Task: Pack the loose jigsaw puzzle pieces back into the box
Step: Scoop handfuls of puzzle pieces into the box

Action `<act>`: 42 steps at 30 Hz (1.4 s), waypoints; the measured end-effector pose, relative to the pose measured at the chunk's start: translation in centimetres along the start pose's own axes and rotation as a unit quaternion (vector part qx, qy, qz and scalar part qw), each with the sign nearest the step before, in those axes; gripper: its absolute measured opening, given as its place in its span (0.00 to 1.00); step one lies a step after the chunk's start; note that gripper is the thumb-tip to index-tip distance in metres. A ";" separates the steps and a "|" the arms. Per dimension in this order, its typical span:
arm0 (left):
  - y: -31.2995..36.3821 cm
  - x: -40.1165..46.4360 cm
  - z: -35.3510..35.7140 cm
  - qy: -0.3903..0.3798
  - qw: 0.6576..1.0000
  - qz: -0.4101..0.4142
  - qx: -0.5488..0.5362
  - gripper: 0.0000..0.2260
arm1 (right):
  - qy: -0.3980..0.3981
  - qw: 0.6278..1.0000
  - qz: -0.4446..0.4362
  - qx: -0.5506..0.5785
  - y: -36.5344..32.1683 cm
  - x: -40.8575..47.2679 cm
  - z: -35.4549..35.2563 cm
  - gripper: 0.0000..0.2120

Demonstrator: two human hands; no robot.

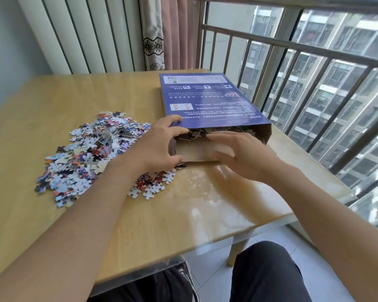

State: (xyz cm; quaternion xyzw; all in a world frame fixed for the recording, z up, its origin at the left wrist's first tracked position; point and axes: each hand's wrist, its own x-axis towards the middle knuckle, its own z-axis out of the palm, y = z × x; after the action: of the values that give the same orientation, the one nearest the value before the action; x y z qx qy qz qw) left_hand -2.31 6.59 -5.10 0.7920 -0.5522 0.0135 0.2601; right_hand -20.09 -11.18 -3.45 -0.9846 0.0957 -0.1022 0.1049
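Blue box (207, 99) lies by the bench's right edge, mouth open. Left hand (159, 144) grips its corner; right hand (244, 155), fingers straight, pushes pieces in. Next: scoop the loose pieces (85, 158) by the left edge.

Single view, head-mounted, wide-angle: looked forward and steeply down from above the person's lap onto the surface (52, 101), close enough that both forearms filled the lower frame; faced a barred window (314, 68) at upper right and a curtain (162, 31) at top centre; edges bowed by the lens
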 end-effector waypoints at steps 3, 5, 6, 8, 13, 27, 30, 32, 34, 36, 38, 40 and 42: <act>0.6 0.0 -0.2 0.070 0.997 0.014 0.004 0.16 | 0.055 0.995 0.079 0.005 0.3 -3.4 -0.3 0.10; 1.3 -0.1 -0.3 0.079 0.997 0.025 0.005 0.08 | 0.066 0.988 0.136 0.021 0.3 -4.8 0.1 0.14; 1.4 -0.2 -0.5 0.060 0.998 0.029 0.005 0.05 | 0.079 0.984 0.154 0.035 0.3 -4.7 0.5 0.16; 1.6 -0.5 -0.2 0.023 0.999 0.044 0.011 0.05 | 0.103 0.978 0.175 0.053 0.3 -4.3 1.1 0.16; 0.7 -0.7 0.4 0.026 0.998 0.061 -0.001 0.07 | 0.076 0.977 0.183 0.082 0.4 -3.4 1.3 0.08; 1.6 -1.1 0.3 0.056 0.995 0.082 -0.031 0.05 | -0.060 0.991 0.085 0.085 1.2 -2.6 -1.0 0.07; 2.4 -1.1 0.6 0.072 0.992 0.098 -0.039 0.07 | -0.109 0.988 0.080 0.072 1.5 -1.8 -1.5 0.07; 2.6 -1.2 0.9 0.066 0.992 0.100 -0.043 0.08 | -0.139 0.985 0.077 0.070 1.5 -1.2 -1.8 0.07; 2.7 -1.3 1.2 0.052 0.993 0.103 -0.041 0.08 | -0.170 0.980 0.066 0.077 1.5 -0.7 -2.1 0.07; 3.1 -1.4 1.5 0.047 0.992 0.109 -0.039 0.08 | -0.192 0.977 0.054 0.077 1.5 -0.4 -2.3 0.08; 3.4 -1.4 1.7 0.046 0.992 0.113 -0.041 0.09 | -0.206 0.974 0.048 0.078 1.5 -0.3 -2.5 0.08; 3.6 -1.3 2.0 0.033 0.992 0.112 -0.041 0.10 | -0.223 0.970 0.050 0.078 1.3 -0.1 -2.6 0.07; 3.7 -1.2 2.2 0.023 0.992 0.114 -0.040 0.10 | -0.239 0.967 0.053 0.071 1.2 0.1 -2.8 0.07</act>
State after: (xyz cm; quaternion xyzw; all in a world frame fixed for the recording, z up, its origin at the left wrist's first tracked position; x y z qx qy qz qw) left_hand -6.64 5.80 -5.89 0.7125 -0.6328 0.0389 0.3007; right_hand -20.78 -12.85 -1.04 -0.9639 0.1123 0.1358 0.1997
